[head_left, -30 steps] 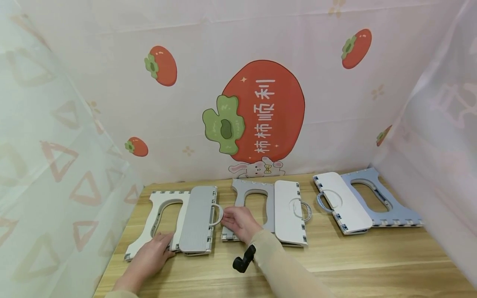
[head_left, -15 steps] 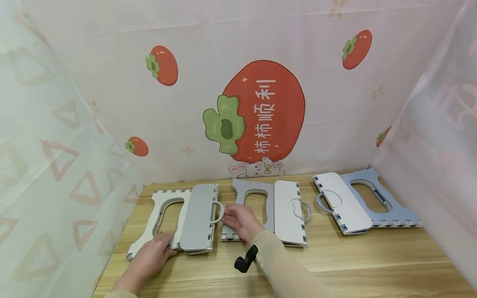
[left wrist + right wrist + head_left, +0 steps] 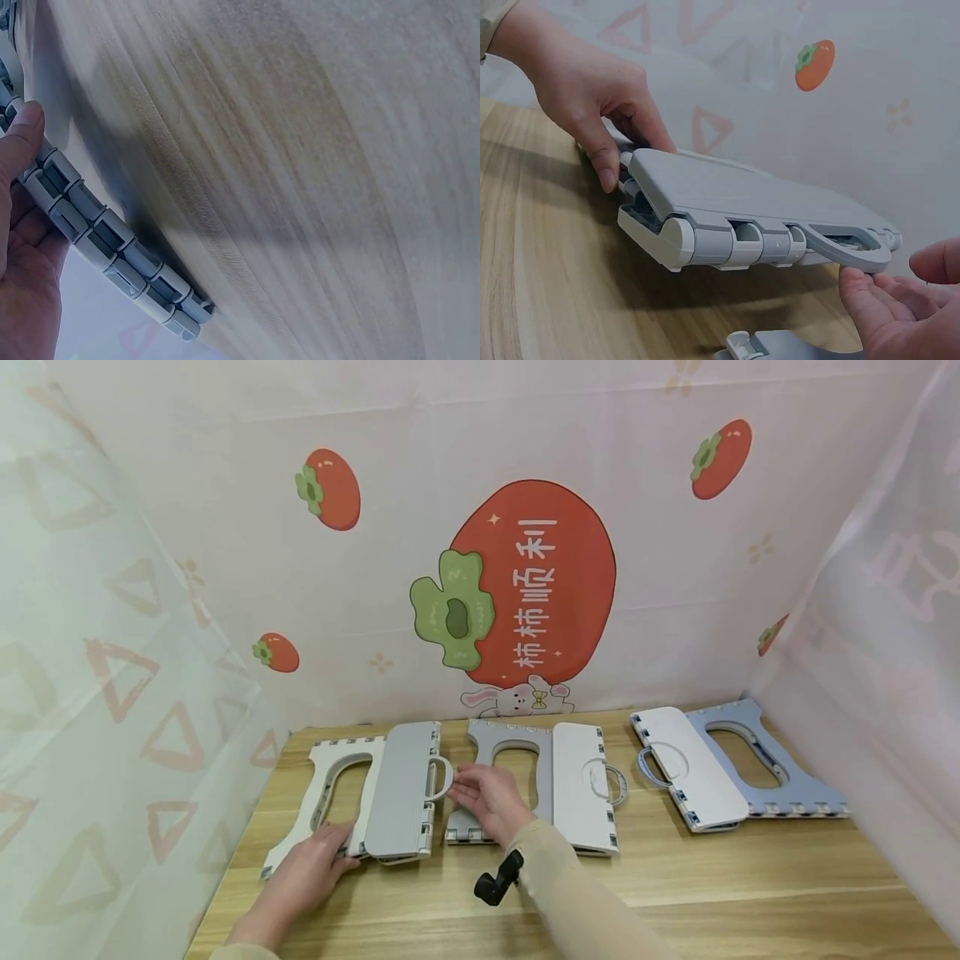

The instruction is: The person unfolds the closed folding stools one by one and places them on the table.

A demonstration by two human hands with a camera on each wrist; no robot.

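A folded step stool, with a white leg frame and a grey top panel, lies at the left of the table. My left hand grips its near edge, thumb on one side and fingers on the other, as the left wrist view shows. At the panel's right edge is a loop handle. The fingertips of my right hand touch the handle from below, with the thumb apart from it. In the right wrist view the stool's handle side stands raised off the wood, with a shadow underneath.
A grey folded stool with a white panel lies in the middle, partly under my right hand. A blue one with a white panel lies at the right. Printed cloth walls the table at the back and sides.
The left stool has shifted slightly right and away from me, its handle side rising. Both hands have moved a little with it. The other two stools have stayed put.
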